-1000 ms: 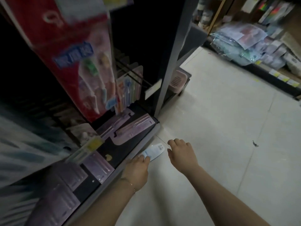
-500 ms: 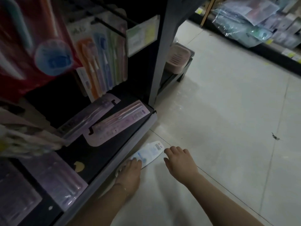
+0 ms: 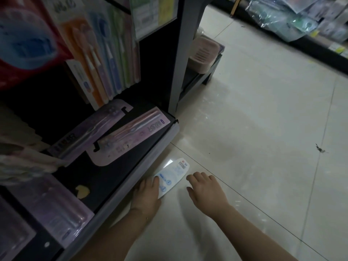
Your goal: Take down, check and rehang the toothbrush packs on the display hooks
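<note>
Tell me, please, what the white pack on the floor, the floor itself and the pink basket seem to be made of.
White pack: printed card, probably glossy-coated; a glare patch at its far end.
Floor: likely glazed tile, semi-gloss; straight joint lines, soft reflections.
Pink basket: apparently moulded plastic, matte; slotted vents, rounded corners.

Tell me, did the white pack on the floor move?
No. The white pack still lies beside the shelf base, its far end at the same floor seam.
</note>
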A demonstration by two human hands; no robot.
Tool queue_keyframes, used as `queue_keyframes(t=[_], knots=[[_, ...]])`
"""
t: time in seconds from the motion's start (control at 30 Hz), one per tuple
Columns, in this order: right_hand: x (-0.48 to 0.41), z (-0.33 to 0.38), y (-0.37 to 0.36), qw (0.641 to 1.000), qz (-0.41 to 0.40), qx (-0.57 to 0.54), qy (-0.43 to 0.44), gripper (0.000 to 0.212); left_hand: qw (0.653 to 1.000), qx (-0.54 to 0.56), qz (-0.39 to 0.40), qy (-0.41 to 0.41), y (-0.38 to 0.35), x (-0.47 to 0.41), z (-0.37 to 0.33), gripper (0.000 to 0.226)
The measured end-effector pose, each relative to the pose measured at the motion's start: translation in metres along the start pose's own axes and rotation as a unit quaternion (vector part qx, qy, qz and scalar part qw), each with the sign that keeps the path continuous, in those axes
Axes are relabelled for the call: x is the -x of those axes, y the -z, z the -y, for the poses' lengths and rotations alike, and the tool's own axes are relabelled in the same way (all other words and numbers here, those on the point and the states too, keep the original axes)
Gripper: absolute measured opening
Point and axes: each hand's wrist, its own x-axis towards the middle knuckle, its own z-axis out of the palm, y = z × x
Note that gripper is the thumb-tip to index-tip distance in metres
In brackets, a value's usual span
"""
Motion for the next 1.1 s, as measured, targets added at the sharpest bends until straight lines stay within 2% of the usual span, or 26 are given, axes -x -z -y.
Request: queue_keyframes(t=[0.27,0.33,0.43,0.53,0.73,0.9,0.97,1.1], knots=[[0.003,0.019,0.042,0.99,0.11,-0.076,0.035,0.054,0.998,0.042,-0.013,-0.034,0.039,0.03,-0.032,0.06],[0.006,0.023,0.059,0.99,0.104,-0.086,0.035,0.055,0.995,0.079,-0.026,-0.048,0.061,0.041,-0.039,0.054],[0.015,0.025,0.097,0.992,0.084,-0.071,0.062,0.044,0.989,0.12,-0.051,-0.07,0.101,0.068,-0.054,0.044],[0.025,0.027,0.141,0.995,0.059,0.0,0.082,0.04,0.986,0.13,-0.072,-0.074,0.143,0.098,-0.07,0.041],[0.046,0.025,0.246,0.992,-0.01,0.045,0.117,0.038,0.98,0.185,-0.048,-0.055,0.243,0.149,-0.104,0.026],[0.061,0.017,0.348,0.992,-0.069,0.031,0.1,0.038,0.965,0.253,-0.066,-0.025,0.349,0.193,-0.137,0.04],[0.065,0.014,0.39,0.994,-0.07,0.01,0.08,0.035,0.956,0.28,-0.072,-0.041,0.395,0.214,-0.149,0.037],[0.076,0.007,0.482,0.992,-0.072,-0.09,0.055,0.002,0.932,0.343,-0.086,-0.084,0.478,0.259,-0.166,0.026]])
